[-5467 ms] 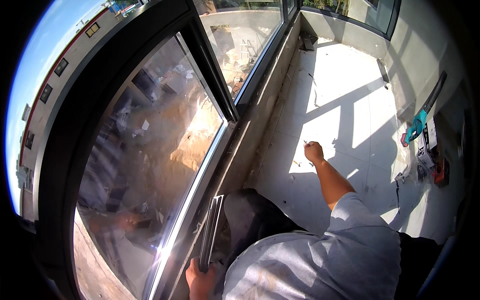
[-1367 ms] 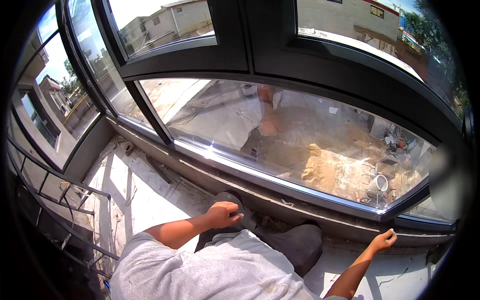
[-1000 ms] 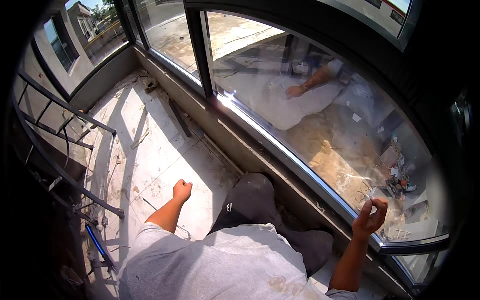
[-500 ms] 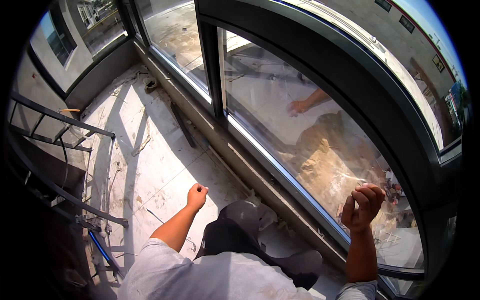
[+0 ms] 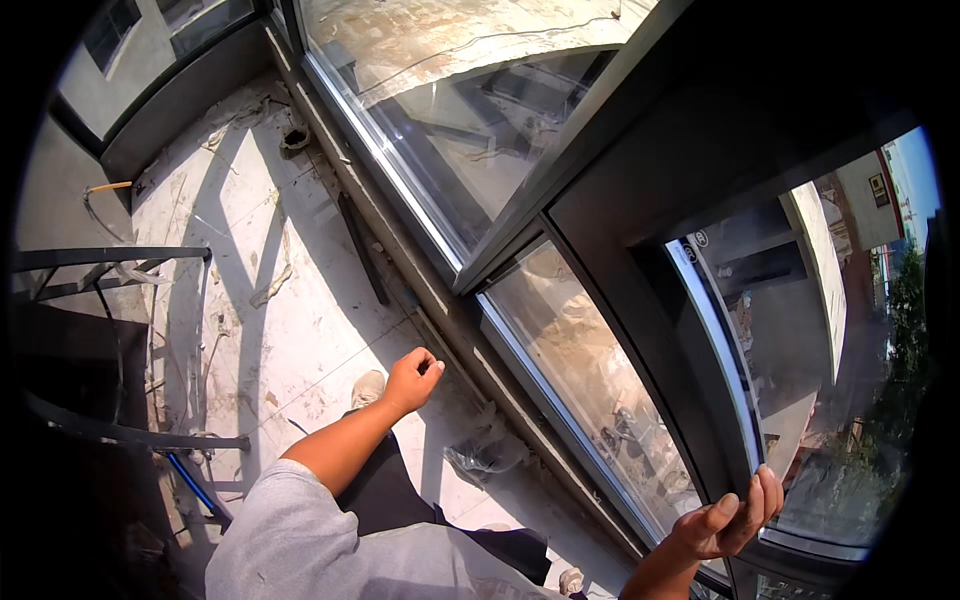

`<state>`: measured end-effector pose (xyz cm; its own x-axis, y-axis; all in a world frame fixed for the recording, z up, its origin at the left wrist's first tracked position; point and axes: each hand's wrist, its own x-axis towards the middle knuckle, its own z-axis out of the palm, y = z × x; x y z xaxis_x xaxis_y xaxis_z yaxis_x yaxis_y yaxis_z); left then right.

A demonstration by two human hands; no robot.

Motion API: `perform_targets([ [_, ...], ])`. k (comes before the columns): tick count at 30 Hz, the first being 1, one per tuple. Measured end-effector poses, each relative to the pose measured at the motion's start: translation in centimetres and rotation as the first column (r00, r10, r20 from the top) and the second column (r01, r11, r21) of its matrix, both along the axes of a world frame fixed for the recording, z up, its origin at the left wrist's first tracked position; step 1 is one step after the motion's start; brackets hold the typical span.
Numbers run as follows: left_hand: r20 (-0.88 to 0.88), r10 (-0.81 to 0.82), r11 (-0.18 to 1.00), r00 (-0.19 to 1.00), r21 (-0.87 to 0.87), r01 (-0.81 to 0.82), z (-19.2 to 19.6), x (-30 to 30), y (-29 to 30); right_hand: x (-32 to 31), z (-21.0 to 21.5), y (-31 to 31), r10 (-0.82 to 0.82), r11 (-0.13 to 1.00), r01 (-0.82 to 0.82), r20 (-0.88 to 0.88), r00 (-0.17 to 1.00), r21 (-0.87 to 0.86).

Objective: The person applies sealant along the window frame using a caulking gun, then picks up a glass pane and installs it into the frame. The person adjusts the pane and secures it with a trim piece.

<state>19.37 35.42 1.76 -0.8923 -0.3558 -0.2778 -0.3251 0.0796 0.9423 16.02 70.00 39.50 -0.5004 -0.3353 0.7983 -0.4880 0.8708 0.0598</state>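
My left hand [image 5: 415, 380] is closed, thumb pressed to the fingertips, above the dusty tiled floor [image 5: 330, 310]. If anything small is pinched in it, I cannot make it out. Low on the right, my right hand [image 5: 730, 520] has its fingers half curled upward, with the thumb apart from them. Its fingertips come close to the lower end of a silver strip [image 5: 715, 345] in the dark window frame [image 5: 640, 350]. Whether they touch the frame I cannot tell. Behind it lie the lower glass pane [image 5: 590, 360] and the upper pane [image 5: 800, 400].
A concrete kerb [image 5: 400, 300] runs under the windows. Dark metal ladder-like rails [image 5: 120, 258] and a blue tube [image 5: 190, 485] stand on the left. On the floor lie a dark bar [image 5: 362, 250], a clear plastic bag [image 5: 485, 455] and a small round container [image 5: 294, 140].
The view has turned and shifted, so more of the window frame fills the right. My right hand is lower and tilted, nearer the frame. My left hand sits slightly to the right, still closed.
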Motion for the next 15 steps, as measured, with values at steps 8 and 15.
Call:
perform_targets([
  [8,0.33,-0.228,0.951,0.916,-0.126,0.282,-4.0,-3.6,-12.6,-1.5,-0.8,-1.1,-0.225,0.945,0.217,0.006,0.974,0.247],
  [15,0.588,-0.161,0.827,0.793,-0.357,0.433,-19.8,-7.8,-25.3,-4.9,-3.5,-5.9,-0.201,0.973,0.223,-0.257,0.945,0.059],
])
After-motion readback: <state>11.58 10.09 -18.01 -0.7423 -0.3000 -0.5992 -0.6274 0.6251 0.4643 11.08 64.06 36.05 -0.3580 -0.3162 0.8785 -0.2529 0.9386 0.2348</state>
